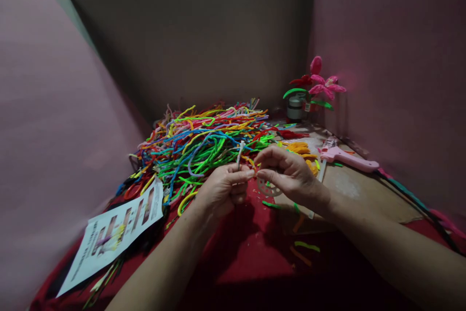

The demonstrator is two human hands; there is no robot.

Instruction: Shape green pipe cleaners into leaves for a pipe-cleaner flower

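Note:
My left hand (227, 185) is closed in a pinch around a thin stem with a white fuzzy tip (241, 152), which stands upright above the fingers. A short orange pipe cleaner (249, 161) curves from beside that stem toward the fingertips of my right hand (286, 172). The right thumb and forefinger are curled around its end, almost touching the left fingertips; their exact contact is partly hidden. Under the right hand, a pale disc with holes (268, 187) shows in part. Just behind both hands lies a large heap of multicoloured pipe cleaners (207, 148).
A pink glue gun (347, 159) rests on a cardboard sheet (358, 189) at right. Orange pipe-cleaner pieces (299, 148) lie beside it. Pink pipe-cleaner flowers (325, 87) stand by a grey container (295, 107). A printed sheet (116, 236) lies left on red cloth (251, 262). Walls enclose the sides.

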